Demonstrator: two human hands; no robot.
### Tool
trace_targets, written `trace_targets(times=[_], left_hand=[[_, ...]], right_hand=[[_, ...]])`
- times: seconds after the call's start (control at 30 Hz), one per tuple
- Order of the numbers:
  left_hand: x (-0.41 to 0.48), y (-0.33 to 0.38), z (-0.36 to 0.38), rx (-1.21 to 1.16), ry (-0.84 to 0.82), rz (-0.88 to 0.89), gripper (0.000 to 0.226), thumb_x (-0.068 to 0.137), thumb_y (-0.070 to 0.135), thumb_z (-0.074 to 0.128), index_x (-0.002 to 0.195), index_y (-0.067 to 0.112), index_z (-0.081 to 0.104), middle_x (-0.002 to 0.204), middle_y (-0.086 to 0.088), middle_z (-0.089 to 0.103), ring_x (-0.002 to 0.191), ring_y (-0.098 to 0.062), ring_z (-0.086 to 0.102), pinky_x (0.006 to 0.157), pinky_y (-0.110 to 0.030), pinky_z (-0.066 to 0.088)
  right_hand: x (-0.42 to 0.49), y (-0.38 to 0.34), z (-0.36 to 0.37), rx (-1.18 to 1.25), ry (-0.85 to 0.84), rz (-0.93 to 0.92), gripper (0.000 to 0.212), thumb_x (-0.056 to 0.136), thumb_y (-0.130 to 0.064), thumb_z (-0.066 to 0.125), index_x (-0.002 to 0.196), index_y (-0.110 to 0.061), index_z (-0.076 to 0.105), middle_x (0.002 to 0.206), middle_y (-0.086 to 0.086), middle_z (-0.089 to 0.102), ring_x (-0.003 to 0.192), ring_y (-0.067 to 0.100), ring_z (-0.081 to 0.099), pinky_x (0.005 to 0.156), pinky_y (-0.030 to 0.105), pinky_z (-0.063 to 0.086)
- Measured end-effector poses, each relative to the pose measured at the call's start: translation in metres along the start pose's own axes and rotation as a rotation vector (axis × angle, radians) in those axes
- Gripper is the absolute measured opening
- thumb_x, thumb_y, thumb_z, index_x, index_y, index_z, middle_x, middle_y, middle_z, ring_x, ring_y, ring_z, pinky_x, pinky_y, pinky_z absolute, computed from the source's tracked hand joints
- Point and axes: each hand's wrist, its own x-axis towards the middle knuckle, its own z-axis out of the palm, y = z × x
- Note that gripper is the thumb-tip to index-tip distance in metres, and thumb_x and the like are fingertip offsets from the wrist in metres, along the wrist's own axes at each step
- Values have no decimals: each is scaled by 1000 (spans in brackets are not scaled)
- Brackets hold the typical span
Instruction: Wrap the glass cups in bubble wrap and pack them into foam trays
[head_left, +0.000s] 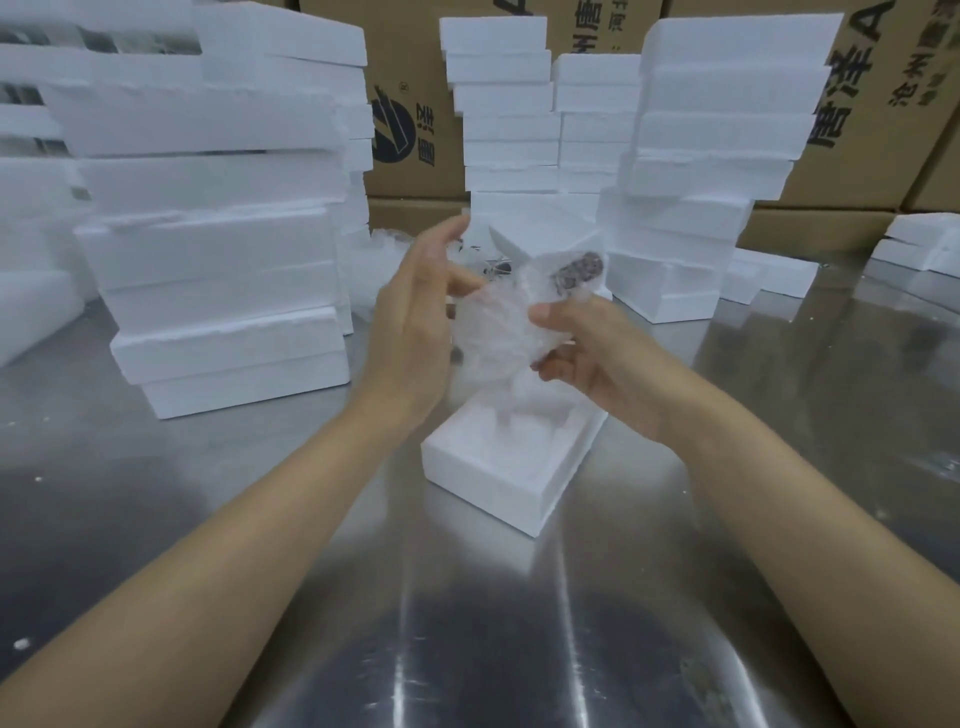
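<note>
Over the near steel surface (156, 519), the right hand (597, 364) grips the bubble-wrapped cup (493, 322) while the left hand (415, 322), fingers relaxed, folds wrap above the open foam tray (498, 483), likely for packing.

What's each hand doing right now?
Left hand: open, fingers straight against the bubble-wrapped cup.
Right hand: holding the same cup, thumb and fingers curled round it.

Bubble-wrapped glass cup (493, 327) aloft, tilted, above open white foam tray (498, 467) on table

Glass cup (498, 322) blurred inside bubble wrap (524, 280); right-hand fingers (558, 366) partly hidden.
</note>
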Motion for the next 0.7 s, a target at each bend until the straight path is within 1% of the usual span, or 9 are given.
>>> trace_targets(times=[0.1,0.17,0.2,0.3,0.37,0.43,0.53,0.6,0.7], left_hand=[[1,1,2,-61,-5,-33,36,96,33,35,111,25,67,94,16,67,96,-1,60,87,-19,47],[1,2,3,-116,-29,-93,38,97,39,34,107,31,70,107,21,68,108,-1,60,99,-30,47],[0,3,2,-122,-46,-109,43,97,48,30,106,36,70,108,23,68,111,0,59,101,-30,47],[1,7,0,-88,-110,-119,61,93,62,12,107,44,69,103,34,66,107,13,57,95,-13,46],[2,6,-1,-69,-128,-125,62,92,65,10,115,43,64,106,26,66,102,11,59,84,-8,48],[2,7,-2,-53,-139,-114,49,95,58,24,122,37,60,103,18,65,98,6,61,75,-11,49],[1,11,-4,-11,-274,-49,33,92,39,57,123,27,60,105,21,64,106,1,59,91,-23,50],[0,14,-7,66,-347,-13,37,89,35,63,125,24,61,119,15,63,115,-5,57,101,-36,47],[2,17,-15,149,-371,16,40,91,32,61,129,20,60,126,6,63,120,-8,56,105,-41,43]], right_hand=[[-3,0,9,99,-93,12,22,80,-27,65,96,-13,62,74,-2,67,58,12,58,55,19,49],[-4,1,13,100,-136,21,23,81,-30,63,96,-12,61,72,-1,65,56,12,56,52,19,47],[-5,1,14,93,-149,28,23,81,-31,62,95,-13,61,71,-1,64,55,12,55,51,19,46],[-4,-1,11,102,-142,45,25,81,-33,61,96,-13,62,74,0,63,56,12,54,52,19,46],[-2,-1,7,147,-87,53,31,80,-33,61,103,-12,62,80,3,62,60,14,54,54,20,47],[-1,-2,3,164,-31,38,33,80,-31,61,106,-11,62,84,5,63,63,15,55,58,20,50],[-2,-2,-2,130,-50,13,23,81,-25,62,100,-13,65,84,3,66,70,14,60,65,21,52],[-2,-1,-2,128,-94,-12,16,84,-22,61,96,-16,69,87,0,69,76,12,65,69,21,53],[1,4,1,89,-153,-72,16,90,-21,59,98,-20,72,98,2,72,95,15,68,82,25,54]])
